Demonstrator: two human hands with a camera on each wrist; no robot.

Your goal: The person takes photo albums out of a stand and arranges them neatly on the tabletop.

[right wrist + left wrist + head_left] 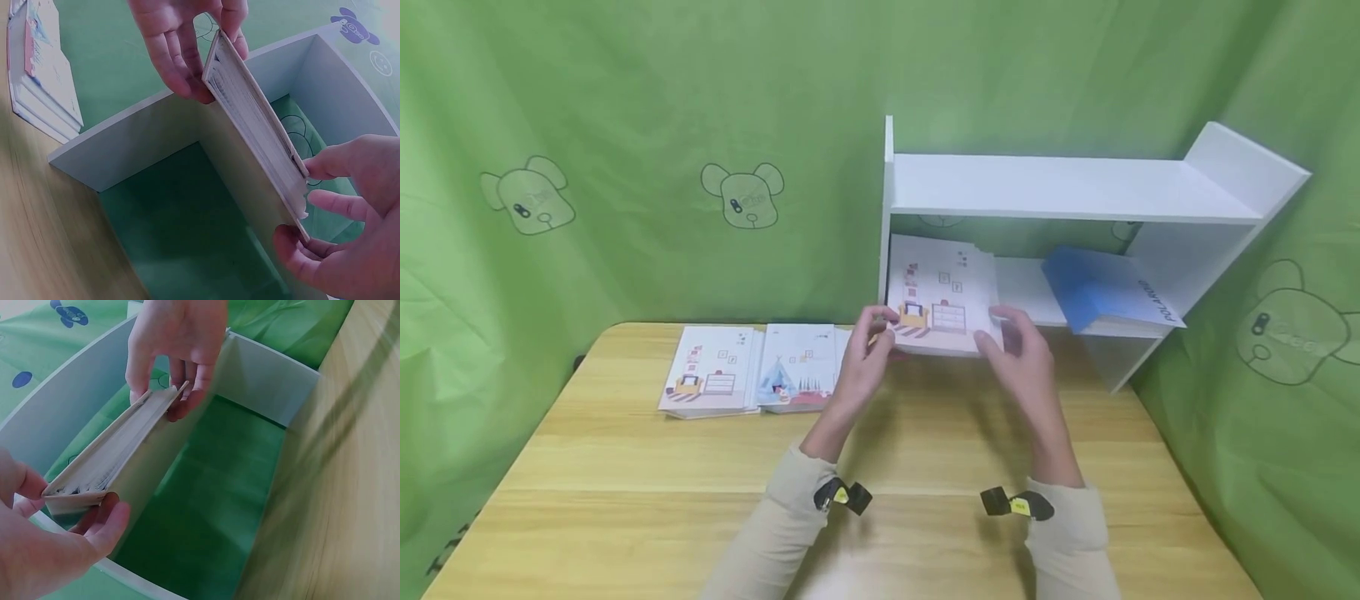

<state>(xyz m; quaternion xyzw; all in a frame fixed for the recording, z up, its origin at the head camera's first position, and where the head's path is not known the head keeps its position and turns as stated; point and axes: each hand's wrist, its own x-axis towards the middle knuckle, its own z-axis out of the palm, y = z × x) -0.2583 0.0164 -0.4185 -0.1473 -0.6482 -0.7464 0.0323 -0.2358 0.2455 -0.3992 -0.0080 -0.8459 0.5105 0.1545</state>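
A thick book (943,287) with a room drawing on its pale cover lies tilted at the left end of the shelf's middle board. My left hand (867,358) grips its left front corner, thumb above and fingers curled beneath. At the right front corner my right hand (1018,354) pinches it the same way. From the left wrist view, the page edges of the book (119,447) face me between both hands. In the right wrist view the right hand (350,219) has thumb and fingers on opposite covers.
The white shelf (1067,187) stands at the back right of the wooden table (700,492). A blue book marked POLAROID (1105,287) leans toward its right side. Left of the shelf, illustrated books (709,367) lie in two piles. Green cloth (647,92) hangs behind.
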